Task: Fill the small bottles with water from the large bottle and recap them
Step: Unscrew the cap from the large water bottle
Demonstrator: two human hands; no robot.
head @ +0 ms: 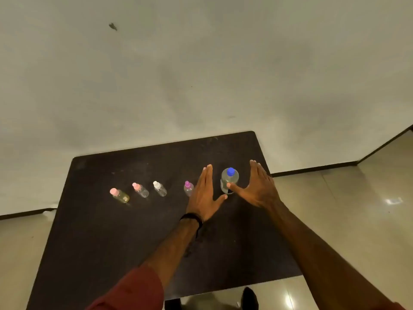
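Nothing appears done yet: the large bottle (229,180), right of centre on the bench (111,231), is still capped, flanked by the left hand (204,194) and right hand (257,186), each grip flat-open, holding nothing. Four small bottles (160,188) stand capped to its left.

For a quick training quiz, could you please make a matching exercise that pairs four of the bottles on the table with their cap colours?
Column one:
1. large bottle between the two hands
2. small bottle beside the left hand
3. small bottle third from the left
4. small bottle farthest left

Column two:
a. white cap
b. pink cap
c. blue cap
d. purple cap

Pairs: 1-c, 2-d, 3-a, 4-b
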